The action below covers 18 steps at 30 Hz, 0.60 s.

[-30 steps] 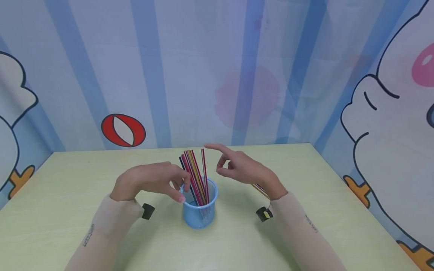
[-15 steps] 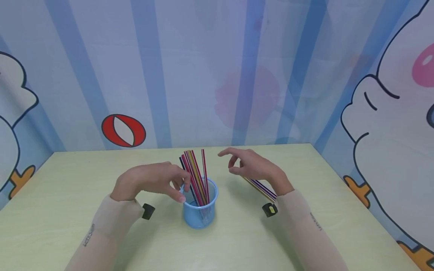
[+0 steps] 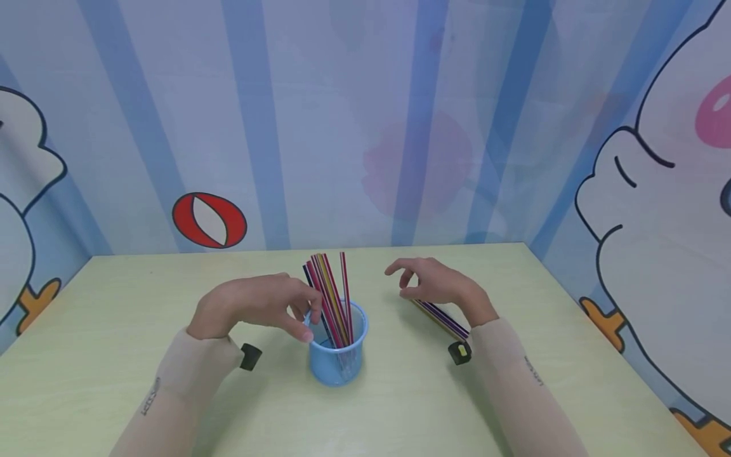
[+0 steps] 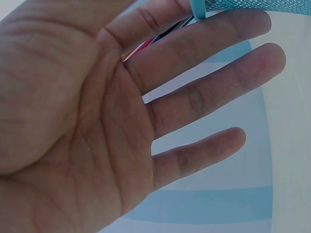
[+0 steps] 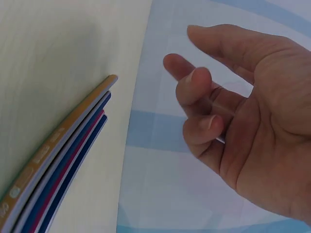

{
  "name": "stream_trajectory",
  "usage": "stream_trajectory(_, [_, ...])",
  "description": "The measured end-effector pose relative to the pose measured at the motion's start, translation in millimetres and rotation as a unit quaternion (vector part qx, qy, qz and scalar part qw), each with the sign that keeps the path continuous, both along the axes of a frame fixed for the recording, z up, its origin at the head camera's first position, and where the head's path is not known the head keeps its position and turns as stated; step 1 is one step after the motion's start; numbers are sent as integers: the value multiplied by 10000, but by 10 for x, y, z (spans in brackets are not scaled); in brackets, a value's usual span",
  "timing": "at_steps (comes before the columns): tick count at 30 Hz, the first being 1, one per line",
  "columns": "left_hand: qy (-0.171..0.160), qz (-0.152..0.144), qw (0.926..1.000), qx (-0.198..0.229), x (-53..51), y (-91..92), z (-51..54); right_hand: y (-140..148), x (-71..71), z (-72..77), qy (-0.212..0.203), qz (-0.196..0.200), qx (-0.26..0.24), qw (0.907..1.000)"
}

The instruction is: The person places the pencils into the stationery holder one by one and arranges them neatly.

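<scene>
In the head view a blue mesh pen holder [image 3: 335,368] stands on the table with several long striped pencils [image 3: 330,298] leaning in it. My left hand [image 3: 257,304] pinches the holder's left rim between thumb and forefinger. Seen from the left wrist, the other fingers reach out straight beside the mesh [image 4: 262,5]. My right hand [image 3: 436,280] hovers to the right of the holder, fingers loosely bent and holding nothing. Below it, a few more pencils [image 3: 442,319] lie on the table, partly hidden by the hand; the right wrist view shows orange, blue and pink ones [image 5: 58,160].
The pale table [image 3: 171,285] ends at a blue striped backdrop [image 3: 320,127] with cartoon figures. Dark wrist camera mounts [image 3: 459,352] hang below both sleeves.
My right hand has moved right and slightly down, away from the pen holder toward the lying pencils, uncovering more of them. The left hand and holder stay put.
</scene>
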<state>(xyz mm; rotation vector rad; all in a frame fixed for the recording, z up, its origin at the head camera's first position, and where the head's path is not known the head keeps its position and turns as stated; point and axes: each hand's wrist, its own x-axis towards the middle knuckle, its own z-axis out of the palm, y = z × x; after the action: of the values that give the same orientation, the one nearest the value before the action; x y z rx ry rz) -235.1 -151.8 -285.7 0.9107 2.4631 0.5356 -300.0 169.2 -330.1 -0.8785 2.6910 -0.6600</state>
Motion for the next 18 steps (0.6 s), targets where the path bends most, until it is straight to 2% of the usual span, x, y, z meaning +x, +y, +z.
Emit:
stream_trajectory(3, [-12, 12, 10000, -7, -1, 3, -3, 31, -8, -18, -1, -88, 328, 9994])
stream_trajectory(8, [-20, 20, 10000, -13, -2, -1, -2, 62, -23, -50, -248, -281, 793, 9961])
stream_trajectory(18, [-6, -20, 10000, 3, -7, -3, -14, 99, -63, -126, -574, -536, 982, 9921])
